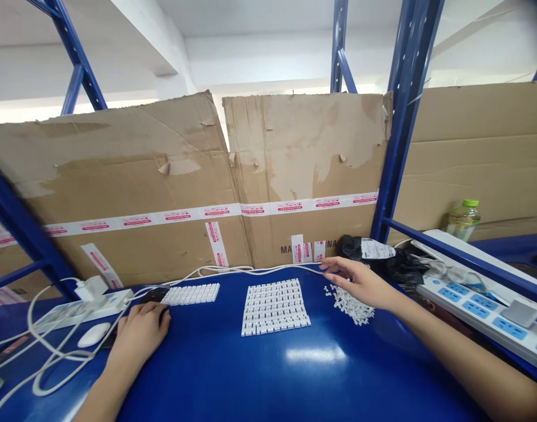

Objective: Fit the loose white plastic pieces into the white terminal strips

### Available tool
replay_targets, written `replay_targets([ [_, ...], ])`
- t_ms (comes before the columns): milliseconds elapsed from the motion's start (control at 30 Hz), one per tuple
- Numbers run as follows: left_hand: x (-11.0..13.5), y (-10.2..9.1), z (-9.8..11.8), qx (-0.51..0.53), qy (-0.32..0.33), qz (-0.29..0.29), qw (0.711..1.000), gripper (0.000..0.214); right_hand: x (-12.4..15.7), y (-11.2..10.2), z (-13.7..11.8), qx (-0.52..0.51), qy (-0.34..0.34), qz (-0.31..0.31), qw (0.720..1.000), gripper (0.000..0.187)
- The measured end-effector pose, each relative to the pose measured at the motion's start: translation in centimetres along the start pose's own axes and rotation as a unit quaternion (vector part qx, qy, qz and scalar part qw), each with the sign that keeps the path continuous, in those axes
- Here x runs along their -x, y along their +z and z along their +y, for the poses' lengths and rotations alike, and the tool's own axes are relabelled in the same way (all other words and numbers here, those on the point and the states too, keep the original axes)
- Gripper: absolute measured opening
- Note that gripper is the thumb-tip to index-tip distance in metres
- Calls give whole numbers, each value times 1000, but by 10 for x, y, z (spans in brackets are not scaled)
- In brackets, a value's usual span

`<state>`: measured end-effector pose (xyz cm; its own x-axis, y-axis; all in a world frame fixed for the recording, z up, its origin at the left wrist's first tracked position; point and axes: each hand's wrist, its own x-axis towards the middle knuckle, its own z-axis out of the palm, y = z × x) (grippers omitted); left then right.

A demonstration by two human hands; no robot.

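Note:
My left hand (pixel 139 331) lies palm down at the left of the blue table, over the edge of a dark flat object that it partly hides. Beside its fingertips is a narrow block of small white plastic pieces (pixel 191 294) in rows. A larger grid of similar white pieces (pixel 275 308), with dark marks in it, lies mid-table. My right hand (pixel 354 282) hovers at a loose pile of tiny white parts (pixel 352 306), fingers stretched out and slightly apart. I see nothing held in it.
White cables and a power strip (pixel 114 302) run along the left, with a white mouse (pixel 94 334) among them. Cardboard (pixel 303 152) walls the back. A black plastic bag (pixel 400 266), another power strip (pixel 479 310) and a bottle (pixel 464 221) stand right, behind blue rack posts.

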<state>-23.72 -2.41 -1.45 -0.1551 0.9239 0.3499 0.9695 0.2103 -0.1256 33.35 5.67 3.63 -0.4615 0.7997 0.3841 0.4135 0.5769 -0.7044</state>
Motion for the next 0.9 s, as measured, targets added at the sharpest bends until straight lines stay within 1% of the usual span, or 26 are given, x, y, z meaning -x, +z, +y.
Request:
replay_targets([
  [100,5,-8,5,-11,-1,9,1000,53,2,-6,19,14,1,27,1000,41],
  [200,8,-17,11,3,8,16,1000,54,6,-10,28,101,-16,50,994,34],
  [267,8,-26,22,50,32,8,998,51,9,-11,32,158,-31,50,986,31],
  [333,8,-36,43,129,74,-14,989,47,12,-9,36,195,-35,40,979,32],
  [433,17,-54,89,236,135,-48,961,43,14,-3,41,241,-32,20,970,38],
  [467,22,-59,105,258,147,-51,954,43,14,-1,42,255,-32,13,966,40],
  [533,36,-65,136,277,143,-65,948,44,15,2,42,278,-32,-4,960,45],
  [600,52,-65,158,276,134,-72,949,46,17,4,41,292,-32,-22,956,48],
  [700,74,-56,174,238,140,-32,961,48,21,8,38,307,-34,-48,950,52],
  [767,85,-50,177,204,146,-9,968,51,23,11,37,311,-38,-61,948,52],
  [900,100,-44,175,168,155,9,973,55,25,15,33,305,-49,-72,948,50],
])
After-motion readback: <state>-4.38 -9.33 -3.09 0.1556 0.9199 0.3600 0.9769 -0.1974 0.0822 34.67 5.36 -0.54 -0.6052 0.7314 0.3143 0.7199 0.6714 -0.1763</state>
